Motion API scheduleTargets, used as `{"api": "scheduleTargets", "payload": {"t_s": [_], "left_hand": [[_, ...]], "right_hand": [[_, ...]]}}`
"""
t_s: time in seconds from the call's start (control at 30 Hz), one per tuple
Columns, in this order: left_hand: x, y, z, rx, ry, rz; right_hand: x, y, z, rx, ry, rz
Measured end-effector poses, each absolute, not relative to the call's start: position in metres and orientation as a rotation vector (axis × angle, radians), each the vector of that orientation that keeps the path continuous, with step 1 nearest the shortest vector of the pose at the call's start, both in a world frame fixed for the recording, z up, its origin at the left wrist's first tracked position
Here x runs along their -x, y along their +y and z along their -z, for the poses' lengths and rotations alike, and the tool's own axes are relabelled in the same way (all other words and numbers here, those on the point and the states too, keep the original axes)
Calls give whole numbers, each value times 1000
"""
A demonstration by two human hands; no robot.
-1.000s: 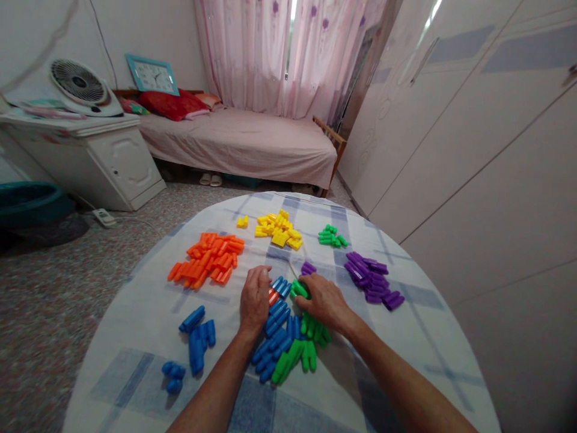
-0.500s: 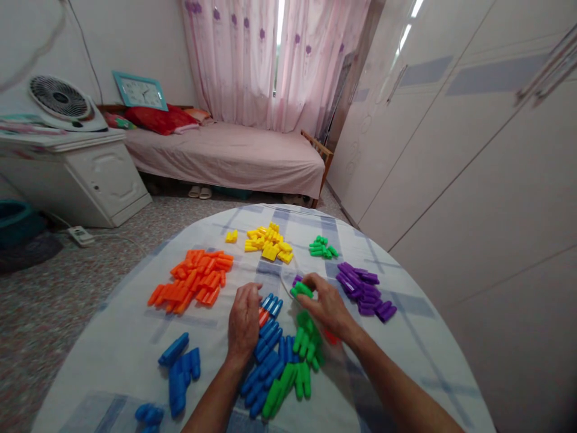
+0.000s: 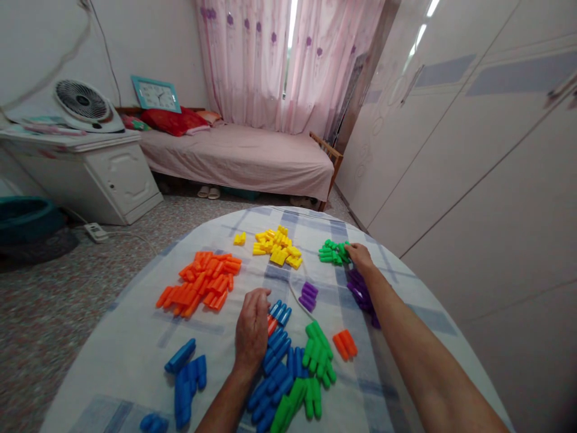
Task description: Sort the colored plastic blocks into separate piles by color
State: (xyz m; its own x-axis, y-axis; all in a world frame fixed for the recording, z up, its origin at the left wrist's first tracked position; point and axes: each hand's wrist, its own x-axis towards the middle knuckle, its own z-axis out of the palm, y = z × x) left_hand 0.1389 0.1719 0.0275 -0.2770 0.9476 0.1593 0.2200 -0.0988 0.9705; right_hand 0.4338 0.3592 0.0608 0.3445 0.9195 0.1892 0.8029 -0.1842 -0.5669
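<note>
Small green pile (image 3: 332, 252) on round table (image 3: 126, 349); right hand (image 3: 353, 251) at its right edge, fingers bent down, gap between fingertips hidden, cannot tell whether anything is held
Purple pile (image 3: 357, 287) on near side of small green pile, partly hidden by right forearm (image 3: 406, 337)
Yellow pile (image 3: 276, 243) left of small green pile, orange pile (image 3: 202, 282) farther left
Nearer than small green pile, leftward: blue pieces (image 3: 273, 385); left hand (image 3: 252, 331) just beside them, fingers loosely curved, underside hidden, hold cannot be told
</note>
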Motion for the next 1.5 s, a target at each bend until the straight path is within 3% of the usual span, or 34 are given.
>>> {"api": "scheduleTargets", "payload": {"t_s": [0.4, 0.67, 0.8, 0.9, 1.5], "left_hand": [[-138, 172, -27, -1373, 1537, -1422], [-138, 173, -26, -1388, 1550, -1419], [-138, 172, -28, -1409, 1552, -1421], [-137, 172, -29, -1417, 1563, -1402], [-135, 174, -21, -1436, 1572, -1402]], "right_hand": [[-418, 314, -87, 2046, -1607, -211], [-372, 191, -101, 1550, -2247, -854], [-347, 154, -97, 1708, -2423, -710], [-336, 145, -93, 1777, -2444, -589], [-333, 149, -91, 1636, -2366, -894]]}}
